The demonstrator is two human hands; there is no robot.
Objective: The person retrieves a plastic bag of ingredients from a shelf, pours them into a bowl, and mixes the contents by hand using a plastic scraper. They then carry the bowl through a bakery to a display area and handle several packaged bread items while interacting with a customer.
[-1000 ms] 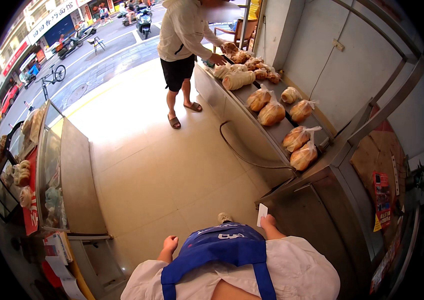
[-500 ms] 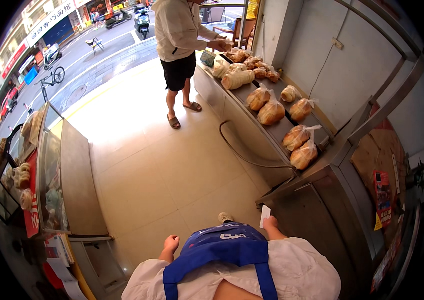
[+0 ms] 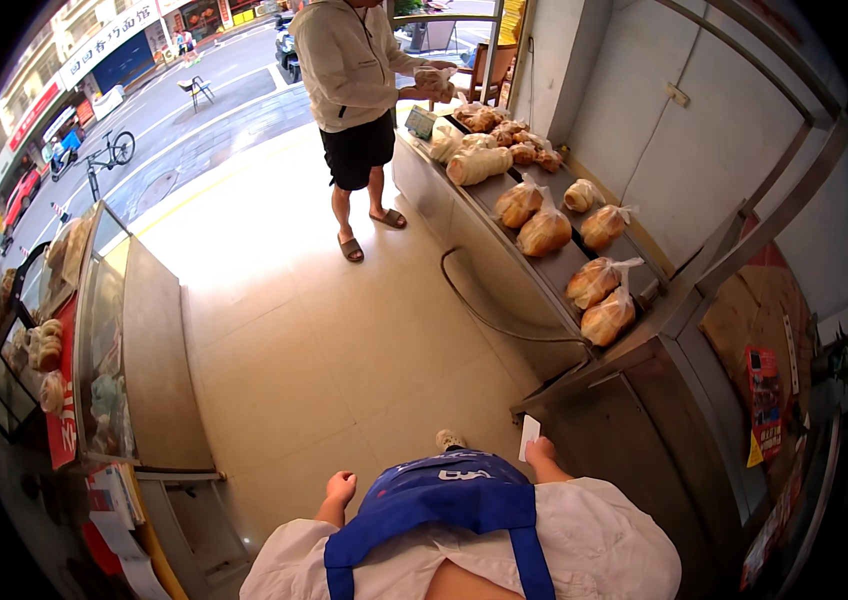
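My right hand (image 3: 543,450) is closed around a flat white card (image 3: 530,434), held beside my hip near the corner of the metal cabinet (image 3: 609,425). My left hand (image 3: 342,488) hangs on the other side of my blue apron (image 3: 434,505), its fingers curled in with nothing visible in them. It touches nothing that I can see. Ahead, a person (image 3: 349,85) in a pale hooded jacket and black shorts stands by the bread counter, both hands on a bagged item (image 3: 434,78).
A long metal counter (image 3: 504,235) on the right carries several bagged loaves (image 3: 544,232). A hose-like loop (image 3: 484,320) hangs off its side. To the left stands a glass display case (image 3: 107,350) with bread rolls (image 3: 46,347). The tiled floor (image 3: 324,350) runs out to a street with a bicycle (image 3: 109,155).
The person ahead has drawn the bagged item closer and a little left, off the pile on the counter. My hands stay at my sides, and the view has shifted slightly.
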